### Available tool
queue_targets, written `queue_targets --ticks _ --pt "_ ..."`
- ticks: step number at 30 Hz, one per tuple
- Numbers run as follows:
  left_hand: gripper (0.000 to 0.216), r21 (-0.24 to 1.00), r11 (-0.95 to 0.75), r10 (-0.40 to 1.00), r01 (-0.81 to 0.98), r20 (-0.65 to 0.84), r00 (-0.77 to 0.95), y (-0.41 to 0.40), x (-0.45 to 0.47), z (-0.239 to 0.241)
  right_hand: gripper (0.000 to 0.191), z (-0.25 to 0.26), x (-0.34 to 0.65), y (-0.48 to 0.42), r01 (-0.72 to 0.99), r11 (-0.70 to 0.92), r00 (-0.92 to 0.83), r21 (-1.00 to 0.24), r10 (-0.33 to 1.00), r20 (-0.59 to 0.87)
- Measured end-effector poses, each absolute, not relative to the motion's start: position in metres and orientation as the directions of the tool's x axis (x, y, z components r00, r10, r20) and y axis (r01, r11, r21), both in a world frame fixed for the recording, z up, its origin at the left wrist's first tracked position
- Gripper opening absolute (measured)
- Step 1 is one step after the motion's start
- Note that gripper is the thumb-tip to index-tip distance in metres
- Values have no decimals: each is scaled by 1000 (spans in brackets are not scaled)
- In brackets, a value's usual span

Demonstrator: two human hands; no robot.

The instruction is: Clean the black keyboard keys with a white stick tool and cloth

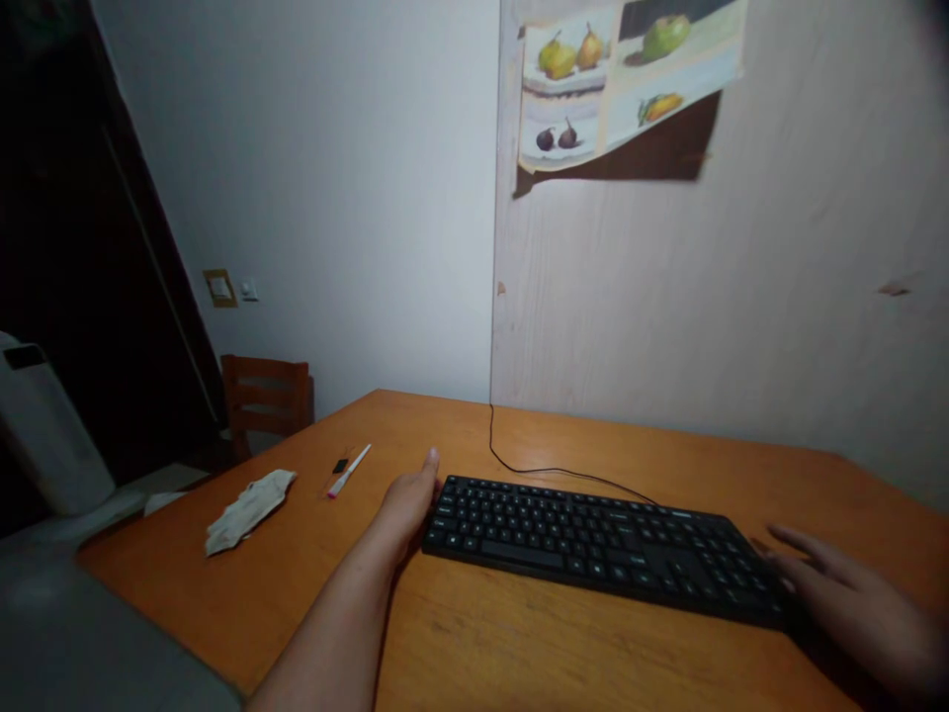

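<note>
A black keyboard (600, 544) lies across the orange wooden table (460, 643), its thin black cable (519, 465) running back toward the wall. My left hand (409, 502) rests against the keyboard's left end, fingers together and curled at its edge. My right hand (852, 593) lies at the keyboard's right end with fingers stretched out over the edge keys. Neither hand lifts the keyboard off the table.
A crumpled whitish cloth (248, 507) lies on the table's left side. Beside it are a white pen with a pink tip (348, 471) and a small dark object (339, 465). A wooden chair (265, 398) stands behind the table's far left corner. A fruit poster (623, 79) hangs on the wall.
</note>
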State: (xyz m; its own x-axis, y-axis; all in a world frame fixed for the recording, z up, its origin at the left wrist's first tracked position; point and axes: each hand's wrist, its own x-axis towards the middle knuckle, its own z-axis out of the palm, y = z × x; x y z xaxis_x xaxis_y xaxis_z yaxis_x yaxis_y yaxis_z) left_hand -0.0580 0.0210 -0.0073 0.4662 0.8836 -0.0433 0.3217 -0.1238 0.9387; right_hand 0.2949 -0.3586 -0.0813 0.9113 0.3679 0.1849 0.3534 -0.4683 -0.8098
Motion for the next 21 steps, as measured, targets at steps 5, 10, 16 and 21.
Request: queue_targets --ticks 5,10,16,21 --pt "91 954 -106 842 280 -64 536 21 -60 -3 60 -43 255 -346 61 -303 952 -951 304 -36" --pt "87 940 -166 818 297 -37 574 23 -61 -1 53 -30 241 -343 -90 -208 927 -974 340 -158" --pt "85 923 -182 819 340 -49 571 26 -61 -2 41 -23 234 -342 -143 -145 918 -979 351 -186" --pt "82 943 -146 822 298 -53 567 26 -61 -2 26 -19 232 -343 -140 -123 914 -982 365 -176"
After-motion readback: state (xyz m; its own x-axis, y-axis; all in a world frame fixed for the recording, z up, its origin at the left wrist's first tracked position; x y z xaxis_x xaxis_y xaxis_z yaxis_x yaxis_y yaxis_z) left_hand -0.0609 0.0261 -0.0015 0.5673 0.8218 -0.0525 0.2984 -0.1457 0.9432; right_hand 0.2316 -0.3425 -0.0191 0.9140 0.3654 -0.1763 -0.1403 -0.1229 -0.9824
